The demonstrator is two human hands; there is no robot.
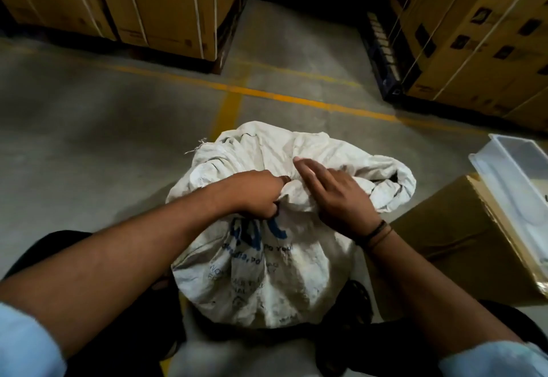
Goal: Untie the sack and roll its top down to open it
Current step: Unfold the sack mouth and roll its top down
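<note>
A white woven sack (261, 273) with blue print stands on the floor between my legs. Its top is gathered into a bunched neck, and the loose upper cloth flops away from me. My left hand (255, 196) grips the bunched neck from the left, fingers curled into the cloth. My right hand (332, 196) lies on the neck from the right with fingers stretched forward over the folds. The tie itself is hidden under my hands.
A brown cardboard box (456, 246) sits just right of the sack, with a clear plastic bin (522, 169) beyond it. Strapped cartons on pallets (166, 6) line the back left and the back right (480, 36). Yellow lines (296, 98) cross the concrete floor.
</note>
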